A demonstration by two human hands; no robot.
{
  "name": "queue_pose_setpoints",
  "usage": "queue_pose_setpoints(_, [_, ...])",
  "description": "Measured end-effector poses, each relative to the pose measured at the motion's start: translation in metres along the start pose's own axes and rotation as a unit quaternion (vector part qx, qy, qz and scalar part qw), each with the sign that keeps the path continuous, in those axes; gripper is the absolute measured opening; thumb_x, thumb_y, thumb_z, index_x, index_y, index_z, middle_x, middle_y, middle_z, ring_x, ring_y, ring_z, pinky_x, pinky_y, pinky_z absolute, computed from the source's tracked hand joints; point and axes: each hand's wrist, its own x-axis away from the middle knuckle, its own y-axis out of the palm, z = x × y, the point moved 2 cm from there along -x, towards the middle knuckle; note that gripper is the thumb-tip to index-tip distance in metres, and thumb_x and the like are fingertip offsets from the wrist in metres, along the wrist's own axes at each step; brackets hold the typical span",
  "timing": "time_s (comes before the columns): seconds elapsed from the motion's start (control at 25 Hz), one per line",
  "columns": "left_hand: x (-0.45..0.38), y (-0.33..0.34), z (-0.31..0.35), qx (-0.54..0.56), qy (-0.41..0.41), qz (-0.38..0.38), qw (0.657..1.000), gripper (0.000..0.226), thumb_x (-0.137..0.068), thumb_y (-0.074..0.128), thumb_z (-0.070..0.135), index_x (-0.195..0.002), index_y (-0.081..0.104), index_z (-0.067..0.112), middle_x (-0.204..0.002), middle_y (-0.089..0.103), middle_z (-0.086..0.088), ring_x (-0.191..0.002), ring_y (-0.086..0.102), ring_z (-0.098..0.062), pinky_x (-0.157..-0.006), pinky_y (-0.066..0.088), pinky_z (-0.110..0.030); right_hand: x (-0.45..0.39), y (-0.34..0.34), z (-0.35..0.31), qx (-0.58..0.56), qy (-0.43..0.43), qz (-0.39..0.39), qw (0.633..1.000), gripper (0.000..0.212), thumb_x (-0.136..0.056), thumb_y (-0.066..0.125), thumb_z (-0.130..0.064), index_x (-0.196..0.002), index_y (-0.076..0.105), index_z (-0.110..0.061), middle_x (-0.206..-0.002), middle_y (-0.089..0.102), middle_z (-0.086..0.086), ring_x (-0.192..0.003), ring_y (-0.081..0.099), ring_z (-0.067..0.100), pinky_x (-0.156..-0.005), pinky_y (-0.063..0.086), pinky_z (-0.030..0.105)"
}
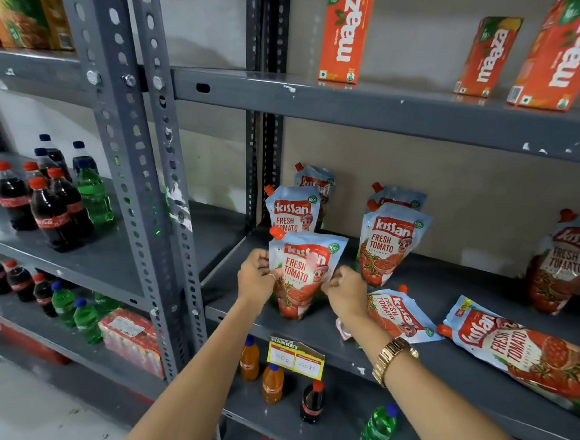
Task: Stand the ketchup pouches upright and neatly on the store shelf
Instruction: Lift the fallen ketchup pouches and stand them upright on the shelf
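Observation:
A red-and-blue ketchup pouch (pixel 300 275) stands upright at the front left of the grey middle shelf (pixel 443 361). My left hand (pixel 255 277) pinches its left edge and my right hand (pixel 343 290) pinches its right edge. Behind it two more pouches (pixel 292 209) stand in a row, the rearmost partly hidden. To the right another upright pair (pixel 391 244) stands one behind the other. A small pouch (pixel 400 315) lies flat behind my right wrist. A large pouch (pixel 530 353) lies flat at the right, and another large pouch (pixel 567 263) stands at the far right.
Orange juice cartons (pixel 344 31) stand on the shelf above. A yellow price tag (pixel 294 357) hangs on the shelf's front edge. Small drink bottles (pixel 272 383) stand on the shelf below. Cola and green bottles (pixel 53 200) fill the rack to the left, past grey slotted uprights (pixel 140 182).

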Motion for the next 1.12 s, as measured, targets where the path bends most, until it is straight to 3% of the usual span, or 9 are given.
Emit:
queue_pose_setpoints(0.08, [-0.001,0.005,-0.002,-0.006,-0.004,0.003,1.0,0.026,-0.081,0.062,-0.007,-0.106,0.056,-0.001,-0.112,0.067,-0.019,-0.099,0.062,-0.024,-0.081,0.049,-0.03,-0.003,-0.006,0.004,0.016,-0.008,-0.003,1.0,0.005,-0.08,0.061,0.0,-0.082,0.062,-0.005,-0.092,0.072,0.016,-0.089,0.066,0.029,-0.078,0.053,0.036])
queue_pose_setpoints(0.24, [0.008,0.004,-0.001,-0.012,-0.009,0.056,0.998,0.032,-0.08,0.066,-0.002,-0.11,0.055,0.002,-0.104,0.064,-0.013,-0.094,0.061,-0.021,-0.081,0.051,-0.03,-0.008,-0.028,0.016,-0.019,0.05,0.037,0.998,0.023,-0.082,0.053,0.005,-0.092,0.07,-0.006,-0.105,0.071,0.011,-0.099,0.064,0.026,-0.09,0.051,0.035])
queue_pose_setpoints(0.36, [0.031,0.006,0.005,-0.054,0.057,0.125,0.989,0.017,-0.082,0.065,0.01,-0.095,0.054,0.009,-0.087,0.058,-0.007,-0.08,0.058,-0.02,-0.07,0.05,-0.032,0.001,-0.045,0.036,-0.024,0.095,0.051,0.994,0.026,-0.083,0.049,0.004,-0.089,0.068,-0.013,-0.103,0.069,0.01,-0.085,0.067,0.029,-0.077,0.058,0.044])
queue_pose_setpoints(0.48, [0.053,0.027,0.016,-0.109,0.144,0.074,0.981,0.014,-0.086,0.061,0.024,-0.086,0.058,0.011,-0.082,0.066,-0.008,-0.076,0.062,-0.019,-0.066,0.053,-0.033,0.012,-0.059,0.054,0.01,0.106,0.055,0.993,0.024,-0.083,0.048,0.001,-0.09,0.068,-0.009,-0.101,0.07,0.014,-0.088,0.066,0.032,-0.069,0.051,0.033])
queue_pose_setpoints(0.6, [0.063,0.06,0.023,-0.183,0.173,-0.02,0.968,0.021,-0.09,0.055,0.024,-0.1,0.064,0.008,-0.094,0.071,-0.011,-0.088,0.064,-0.025,-0.073,0.048,-0.031,0.023,-0.071,0.072,0.047,0.112,0.053,0.991,0.019,-0.082,0.059,-0.011,-0.096,0.07,-0.006,-0.106,0.071,0.014,-0.1,0.062,0.031,-0.073,0.046,0.028])
queue_pose_setpoints(0.76, [0.07,0.1,0.009,-0.254,0.085,-0.157,0.951,0.042,-0.095,0.047,0.021,-0.131,0.049,-0.001,-0.13,0.059,-0.02,-0.121,0.054,-0.032,-0.098,0.043,-0.032,0.04,-0.088,0.092,0.076,0.106,0.058,0.99,0.024,-0.08,0.063,-0.018,-0.1,0.068,-0.005,-0.11,0.069,0.014,-0.102,0.062,0.031,-0.082,0.049,0.031])
queue_pose_setpoints(0.88, [0.073,0.107,0.003,-0.255,0.007,-0.198,0.946,0.047,-0.097,0.039,0.022,-0.137,0.043,-0.001,-0.143,0.047,-0.02,-0.132,0.043,-0.032,-0.106,0.034,-0.031,0.049,-0.095,0.102,0.07,0.161,0.032,0.984,0.013,-0.082,0.059,-0.024,-0.085,0.062,-0.011,-0.098,0.069,0.011,-0.081,0.067,0.031,-0.063,0.056,0.03])
queue_pose_setpoints(1.0, [0.07,0.104,0.008,-0.276,-0.015,-0.184,0.943,0.039,-0.088,0.049,0.028,-0.099,0.065,-0.006,-0.105,0.067,-0.022,-0.1,0.06,-0.034,-0.081,0.044,-0.033,0.049,-0.098,0.109,-0.049,0.259,0.015,0.965,0.022,-0.082,0.06,-0.026,-0.081,0.061,-0.004,-0.075,0.066,0.013,-0.049,0.061,0.024,-0.05,0.058,0.033])
queue_pose_setpoints(1.12, [0.076,0.102,0.005,-0.263,-0.098,-0.216,0.935,0.043,-0.08,0.062,0.033,-0.094,0.067,-0.008,-0.09,0.068,-0.018,-0.079,0.061,-0.029,-0.066,0.053,-0.034,0.049,-0.098,0.108,-0.176,0.302,0.022,0.937,0.021,-0.077,0.068,-0.019,-0.088,0.062,-0.002,-0.086,0.069,0.019,-0.072,0.069,0.033,-0.057,0.059,0.039])
